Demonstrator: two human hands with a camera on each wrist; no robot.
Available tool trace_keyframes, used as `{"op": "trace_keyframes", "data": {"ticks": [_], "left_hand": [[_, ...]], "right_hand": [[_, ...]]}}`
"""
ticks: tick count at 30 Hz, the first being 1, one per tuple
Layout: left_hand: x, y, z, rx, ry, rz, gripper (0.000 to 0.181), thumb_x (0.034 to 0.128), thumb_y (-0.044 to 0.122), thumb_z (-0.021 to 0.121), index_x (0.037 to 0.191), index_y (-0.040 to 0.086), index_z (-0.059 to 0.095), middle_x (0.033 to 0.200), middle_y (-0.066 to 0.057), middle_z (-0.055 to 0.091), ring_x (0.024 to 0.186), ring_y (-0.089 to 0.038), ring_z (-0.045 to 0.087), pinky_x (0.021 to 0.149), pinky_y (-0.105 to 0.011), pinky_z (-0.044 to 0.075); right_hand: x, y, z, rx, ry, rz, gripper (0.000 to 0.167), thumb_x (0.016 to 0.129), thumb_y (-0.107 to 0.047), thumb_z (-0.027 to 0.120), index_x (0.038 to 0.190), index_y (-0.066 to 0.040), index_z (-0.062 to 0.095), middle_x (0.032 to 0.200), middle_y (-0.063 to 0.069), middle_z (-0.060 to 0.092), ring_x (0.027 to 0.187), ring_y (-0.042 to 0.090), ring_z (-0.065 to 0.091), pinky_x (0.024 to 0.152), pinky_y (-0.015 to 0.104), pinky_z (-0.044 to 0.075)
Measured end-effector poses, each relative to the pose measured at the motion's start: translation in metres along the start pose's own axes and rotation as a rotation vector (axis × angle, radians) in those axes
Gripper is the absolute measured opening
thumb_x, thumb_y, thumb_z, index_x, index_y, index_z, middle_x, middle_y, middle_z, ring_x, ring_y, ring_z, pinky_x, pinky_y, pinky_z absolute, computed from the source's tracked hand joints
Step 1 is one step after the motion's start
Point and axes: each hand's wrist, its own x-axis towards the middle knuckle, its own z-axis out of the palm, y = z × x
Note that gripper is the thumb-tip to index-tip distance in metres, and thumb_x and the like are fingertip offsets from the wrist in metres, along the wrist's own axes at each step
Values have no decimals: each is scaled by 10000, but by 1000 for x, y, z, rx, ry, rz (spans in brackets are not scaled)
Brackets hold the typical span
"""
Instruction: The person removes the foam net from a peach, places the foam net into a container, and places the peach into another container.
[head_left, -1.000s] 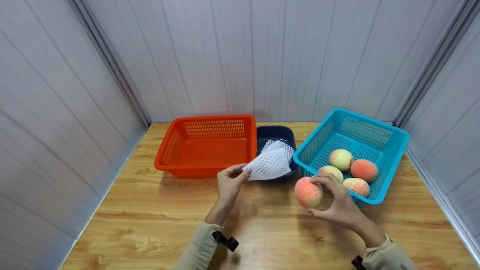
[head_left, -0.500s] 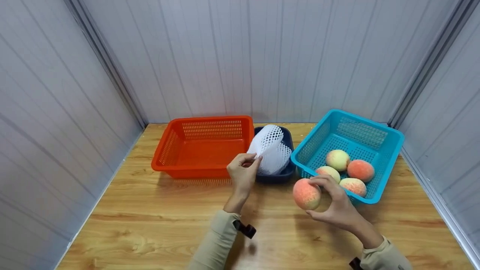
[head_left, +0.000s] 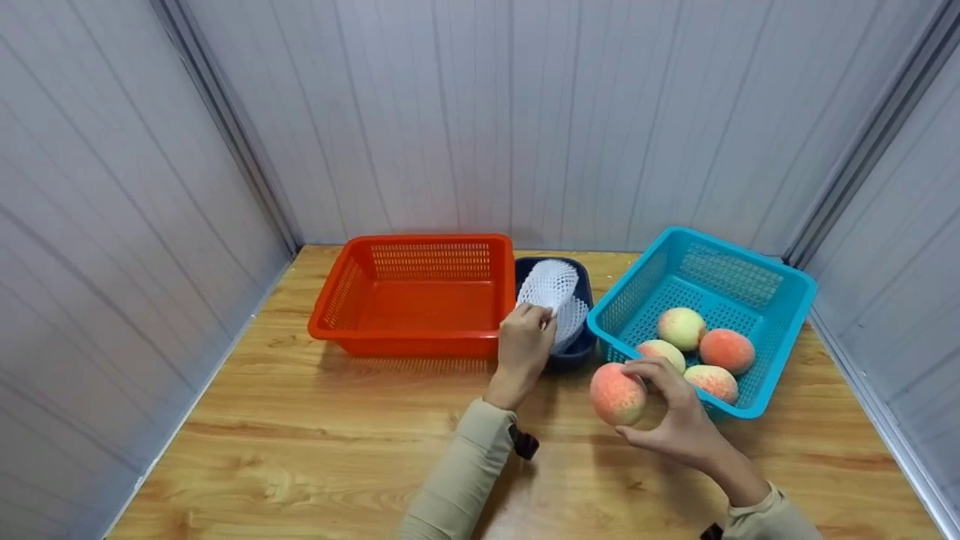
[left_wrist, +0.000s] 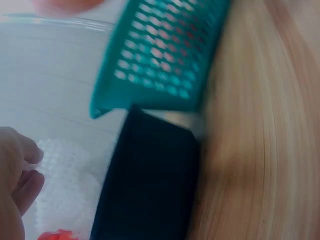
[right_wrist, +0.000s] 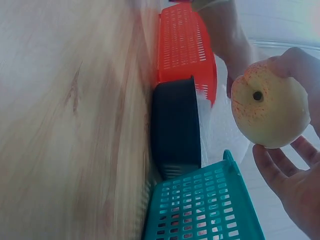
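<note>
Between thumb and fingers my left hand (head_left: 523,341) pinches a white foam net sleeve (head_left: 548,283) by its near end, above a small dark blue bin (head_left: 584,270). More white netting (head_left: 571,324) lies in that bin under it. In the left wrist view the netting (left_wrist: 65,185) looks blurred beside the fingertips. My right hand (head_left: 681,416) grips a pink and yellow peach (head_left: 617,394) in front of the blue basket's near corner. From the right wrist view, the peach (right_wrist: 270,107) shows a small dark hole at its end, with thumb and fingers on opposite sides.
A light blue basket (head_left: 796,279) on the right holds several peaches (head_left: 727,351). An orange-red basket (head_left: 411,343) stands left, close against the dark bin. Grey panel walls (head_left: 420,127) close off the back and sides of the wooden table (head_left: 315,442).
My left hand has moved right and a little forward with the net sleeve, which swung from lying sideways to pointing away over the bin. The right hand still holds the peach in nearly the same place.
</note>
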Motion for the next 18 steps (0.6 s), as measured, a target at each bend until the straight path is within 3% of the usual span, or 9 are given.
{"op": "trace_keyframes", "data": {"ticks": [4, 7, 13, 18], "left_hand": [[0, -1, 9, 169, -117, 77, 78, 744, 74, 777, 715, 66, 705, 702, -53, 626, 711, -231, 576, 680, -304, 492], [-1, -1, 14, 231, -200, 94, 104, 753, 102, 759, 690, 73, 682, 707, -58, 619, 756, -253, 566, 680, -349, 484], [-3, 2, 18, 221, -331, 21, 56, 806, 122, 727, 790, 75, 702, 829, -63, 629, 848, -240, 597, 737, -374, 509], [-3, 3, 19, 204, -451, -29, 60, 851, 145, 691, 838, 86, 690, 805, -49, 622, 784, -212, 591, 719, -353, 500]], "right_hand": [[0, 3, 1, 5, -2, -23, 773, 456, 82, 906, 1161, 81, 589, 1137, 242, 575, 1056, 345, 540, 909, 201, 447], [-1, 5, 2, 3, 0, -26, 775, 456, 73, 907, 1163, 81, 590, 1139, 243, 575, 1054, 339, 544, 899, 195, 449], [-5, 7, 2, 4, -11, -6, 776, 468, 64, 914, 1171, 78, 584, 1145, 230, 573, 1059, 324, 544, 909, 186, 445], [-5, 8, 5, 4, -8, 3, 768, 470, 61, 915, 1164, 79, 585, 1141, 228, 577, 1066, 363, 540, 949, 196, 422]]}}
